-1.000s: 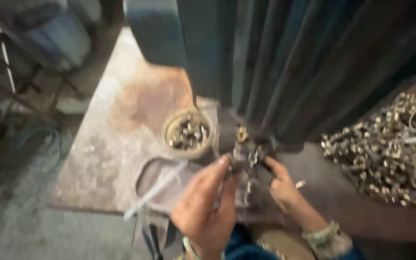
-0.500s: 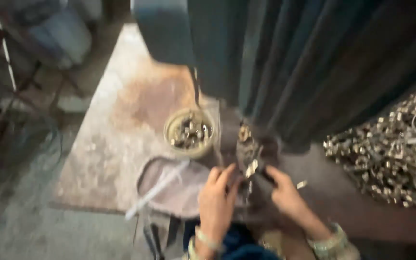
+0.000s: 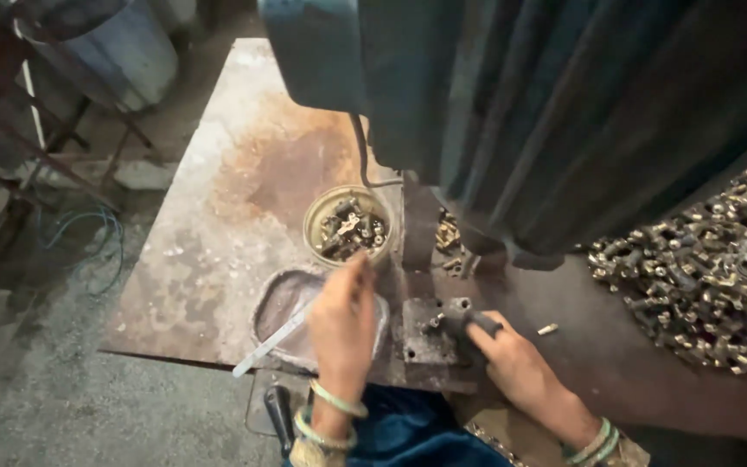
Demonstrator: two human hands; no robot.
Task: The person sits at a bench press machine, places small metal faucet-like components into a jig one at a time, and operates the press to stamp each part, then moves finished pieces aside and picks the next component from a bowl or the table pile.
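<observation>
My left hand is seen from the back, fingers pinched together just below the rim of a round tin that holds several small brass parts. Whether the fingers hold a part is hidden. My right hand is closed around a dark handle on a small metal fixture block, which sits at the foot of a large blue-green machine. A few brass parts lie under the machine head.
A big heap of brass fittings lies at the right. A shallow oval metal tray with a pale strip sits beside my left hand on the rusty steel plate. A barrel and cables stand on the floor at the left.
My left hand has left the fixture under the machine head and moved left toward the tin. My right hand has stayed at the fixture.
</observation>
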